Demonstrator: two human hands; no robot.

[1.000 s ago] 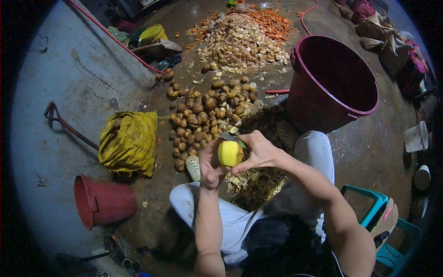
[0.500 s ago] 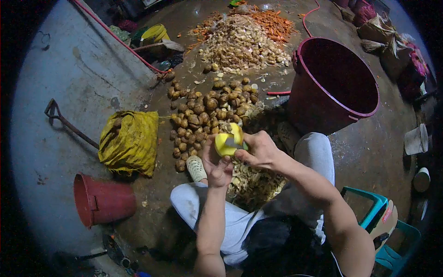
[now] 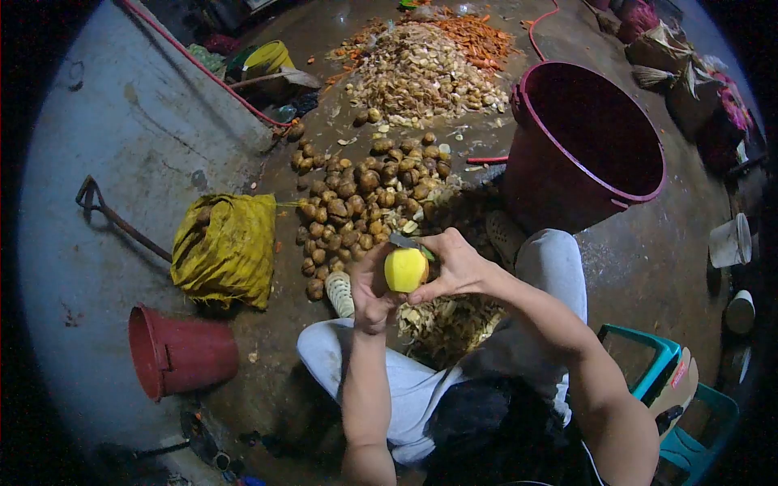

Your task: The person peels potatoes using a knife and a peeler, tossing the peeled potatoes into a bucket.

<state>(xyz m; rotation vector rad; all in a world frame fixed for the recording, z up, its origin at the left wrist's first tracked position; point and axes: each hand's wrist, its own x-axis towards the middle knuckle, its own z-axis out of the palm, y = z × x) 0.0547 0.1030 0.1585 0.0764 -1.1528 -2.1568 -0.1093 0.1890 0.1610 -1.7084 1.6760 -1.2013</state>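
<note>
A partly peeled potato (image 3: 405, 270), with bare yellow flesh facing me and brown skin at its right side, sits between my hands above my lap. My left hand (image 3: 374, 287) is closed around its left side. My right hand (image 3: 455, 266) grips a knife (image 3: 403, 241), whose grey blade lies across the top of the potato; a bit of green handle shows by the fingers. The right thumb is near the potato's lower right side. Beyond the hands lies a heap of brown unpeeled potatoes (image 3: 348, 200). Below them is a pile of peelings (image 3: 450, 326).
A large maroon tub (image 3: 539, 174) stands at right, and a red bucket (image 3: 194, 354) lies tilted at left beside a yellow sack (image 3: 227, 251). Farther off are a heap of pale peelings (image 3: 429, 69) and orange scraps (image 3: 478, 40). A teal stool (image 3: 660, 352) is at lower right.
The knife has moved from the potato's near face to its top. The potato has been turned, and the peel strip that stood up from it no longer shows.
</note>
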